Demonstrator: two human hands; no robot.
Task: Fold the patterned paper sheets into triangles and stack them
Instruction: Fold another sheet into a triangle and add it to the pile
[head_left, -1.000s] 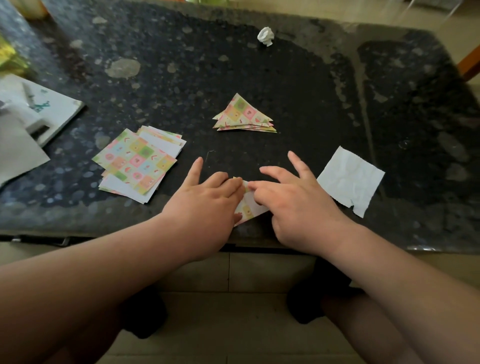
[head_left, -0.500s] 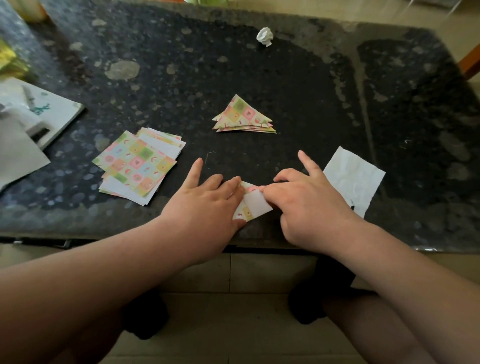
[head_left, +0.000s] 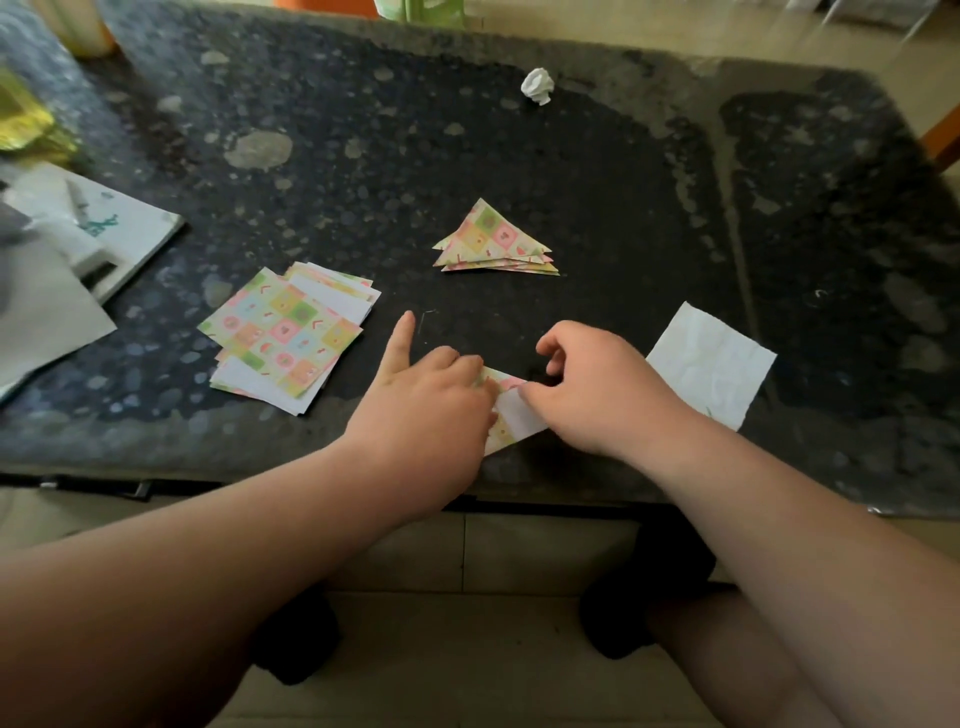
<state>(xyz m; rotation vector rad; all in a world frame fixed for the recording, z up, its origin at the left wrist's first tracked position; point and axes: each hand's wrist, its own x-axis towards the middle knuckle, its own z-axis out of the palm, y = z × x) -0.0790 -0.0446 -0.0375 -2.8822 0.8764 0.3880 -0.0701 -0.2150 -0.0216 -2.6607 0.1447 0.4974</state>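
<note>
A sheet (head_left: 511, 415) is being folded at the edge of the table (head_left: 623, 182), being gripped by the left hand (head_left: 431, 410) and pinched by the right hand (head_left: 597, 389). A few triangles (head_left: 496, 244) are lying stacked beyond; a larger pile (head_left: 285, 338) is awaiting folding

Figure: on the table (head_left: 519, 156) we find the sheet (head_left: 514, 415) between and partly under the left hand (head_left: 426, 410) and right hand (head_left: 597, 389); flat pile (head_left: 285, 338) left of the left hand; triangle stack (head_left: 496, 241) beyond both hands; plain square (head_left: 711, 358) just right of the right hand; crumpled wad (head_left: 537, 85) far beyond.
</note>
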